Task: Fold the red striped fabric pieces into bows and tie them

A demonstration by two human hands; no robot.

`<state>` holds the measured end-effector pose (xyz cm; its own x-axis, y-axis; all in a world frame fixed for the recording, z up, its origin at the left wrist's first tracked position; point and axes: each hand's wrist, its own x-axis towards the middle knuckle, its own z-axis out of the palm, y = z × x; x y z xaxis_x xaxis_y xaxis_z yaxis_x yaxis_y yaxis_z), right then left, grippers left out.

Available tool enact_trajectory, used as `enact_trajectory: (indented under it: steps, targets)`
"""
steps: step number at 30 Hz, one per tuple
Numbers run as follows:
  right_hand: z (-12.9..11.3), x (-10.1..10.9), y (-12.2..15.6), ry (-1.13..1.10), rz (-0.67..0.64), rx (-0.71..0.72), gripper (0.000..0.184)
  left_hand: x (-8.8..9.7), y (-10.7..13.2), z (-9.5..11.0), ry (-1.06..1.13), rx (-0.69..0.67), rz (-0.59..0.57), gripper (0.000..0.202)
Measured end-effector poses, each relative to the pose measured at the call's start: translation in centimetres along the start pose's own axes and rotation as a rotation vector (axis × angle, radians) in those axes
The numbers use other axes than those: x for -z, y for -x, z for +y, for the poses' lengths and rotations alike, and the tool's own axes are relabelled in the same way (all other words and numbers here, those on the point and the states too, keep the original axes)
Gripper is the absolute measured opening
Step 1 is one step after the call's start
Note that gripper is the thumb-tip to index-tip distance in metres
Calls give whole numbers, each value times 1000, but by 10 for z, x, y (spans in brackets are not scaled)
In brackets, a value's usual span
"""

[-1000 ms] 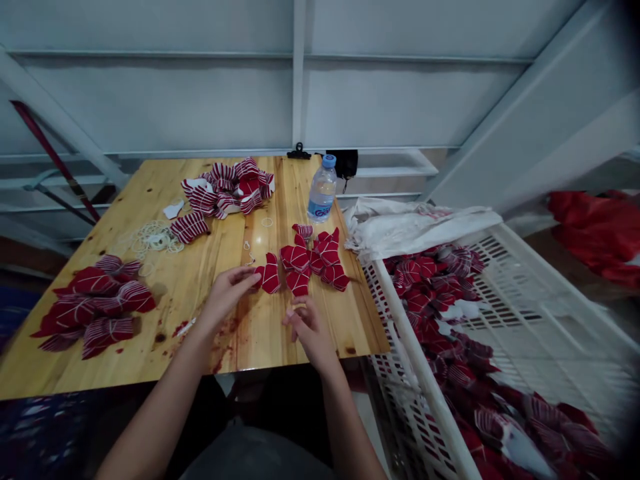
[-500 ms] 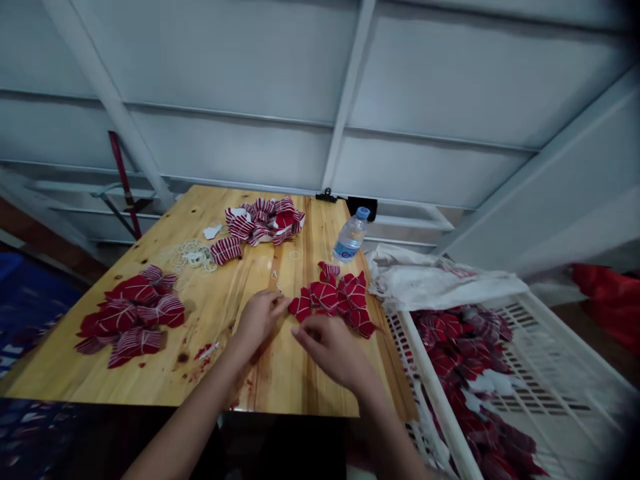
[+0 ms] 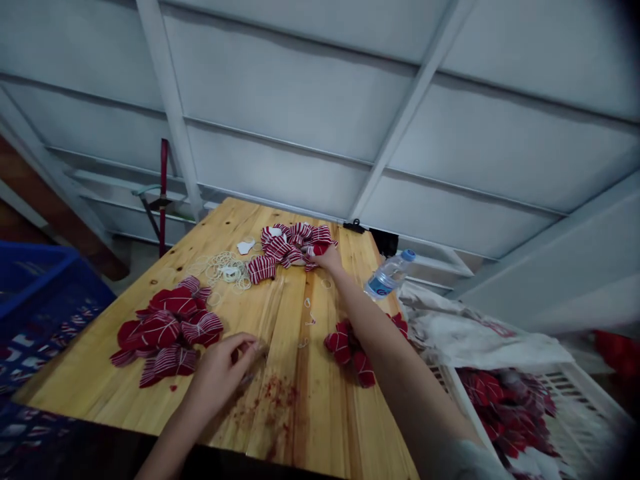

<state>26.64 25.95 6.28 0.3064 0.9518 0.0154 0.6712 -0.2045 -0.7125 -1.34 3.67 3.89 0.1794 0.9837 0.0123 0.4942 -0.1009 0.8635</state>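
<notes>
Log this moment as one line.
right hand: at striped pile | left hand: beside left red pile, grip unclear | pale bands: left of striped pile

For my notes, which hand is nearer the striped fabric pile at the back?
Right: your right hand is at the right end of the striped fabric pile; your left hand, well in front.
</notes>
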Motion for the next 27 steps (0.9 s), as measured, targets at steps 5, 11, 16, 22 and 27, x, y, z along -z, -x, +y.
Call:
enact_trajectory:
  steps: [5,11,16,22,27]
  targets:
    - [21,8,19,-176,-137,-58,46,9,-11,-11,198,16,-61,27]
    - [25,29,89,-462,-358,-5,49,-4,-54,-1,718,270,-47,39]
    - [10,27,141,-866,-704,237,60,-29,-73,15,1251,344,-379,51]
    - [10,18,163,-368,-501,425,69,-51,-62,7,1327,385,-409,35]
    - [16,17,188,-122,-283,810,63,-54,-55,-1,1150,407,-286,27]
